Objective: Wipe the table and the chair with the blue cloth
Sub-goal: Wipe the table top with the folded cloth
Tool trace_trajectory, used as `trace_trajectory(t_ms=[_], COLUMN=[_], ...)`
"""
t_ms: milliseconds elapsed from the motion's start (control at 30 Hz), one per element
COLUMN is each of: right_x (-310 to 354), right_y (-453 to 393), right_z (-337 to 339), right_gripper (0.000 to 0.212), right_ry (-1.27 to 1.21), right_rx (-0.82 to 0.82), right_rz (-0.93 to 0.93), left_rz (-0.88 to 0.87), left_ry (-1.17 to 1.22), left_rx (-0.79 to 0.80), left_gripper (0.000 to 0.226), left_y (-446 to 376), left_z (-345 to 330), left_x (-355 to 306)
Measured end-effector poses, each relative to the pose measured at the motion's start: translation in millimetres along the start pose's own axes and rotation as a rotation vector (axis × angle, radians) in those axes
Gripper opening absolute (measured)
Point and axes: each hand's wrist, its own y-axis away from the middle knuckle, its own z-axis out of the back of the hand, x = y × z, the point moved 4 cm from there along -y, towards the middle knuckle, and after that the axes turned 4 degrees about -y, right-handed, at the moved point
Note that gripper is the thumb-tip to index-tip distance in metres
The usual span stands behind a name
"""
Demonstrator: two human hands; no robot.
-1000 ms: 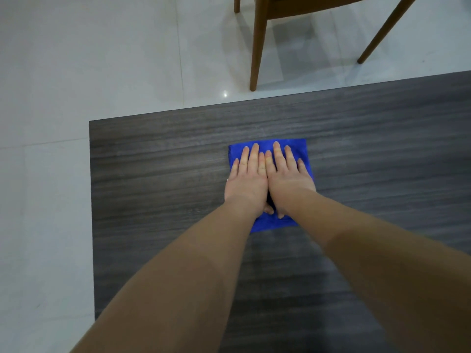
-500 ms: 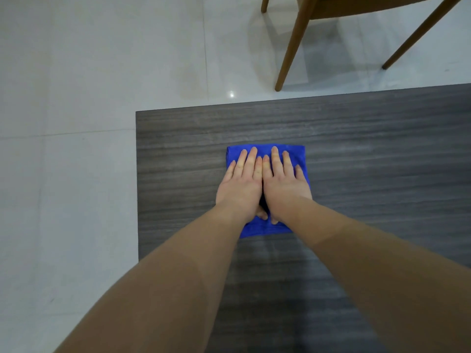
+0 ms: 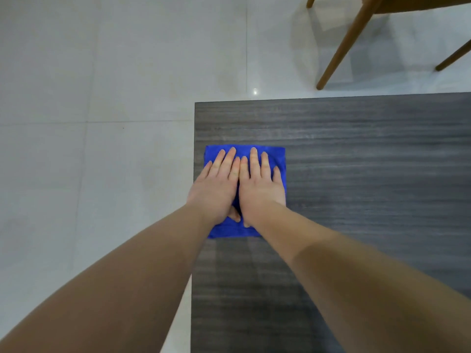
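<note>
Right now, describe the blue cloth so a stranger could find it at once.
Find the dark wood-grain table and its left edge. There the blue cloth lies flat, with the left hand and right hand pressing on it. It is the only bright blue thing.

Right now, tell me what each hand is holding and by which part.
Nothing is gripped. The left hand and right hand press flat, fingers straight, on the top face of the blue cloth lying on the table.
</note>
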Motion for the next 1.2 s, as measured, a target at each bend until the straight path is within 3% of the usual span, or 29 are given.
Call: trace_trajectory(t_ms=[333, 733, 1000, 1200], right_x=[32.9, 38.7, 19.2, -25.8], right_y=[-18.9, -72.6, -72.2, -65.1], right_z=[5.6, 44.0, 40.9, 43.1], right_gripper=[0.126, 0.141, 0.144, 0.150], right_ry=[-0.008, -0.037, -0.031, -0.004], right_rx=[0.015, -0.025, -0.063, -0.072], right_rz=[-0.017, -0.020, 0.056, 0.073], left_rz=[0.005, 0.014, 0.076, 0.086], left_ry=[-0.057, -0.043, -0.067, -0.041], left_rx=[0.014, 0.068, 0.092, 0.097], left_gripper=[0.115, 0.145, 0.146, 0.144], left_y=[-0.9, -53.1, -55.2, -66.3], left_z=[4.2, 34.3, 39.1, 45.8], left_x=[35.3, 75.7, 61.5, 15.4])
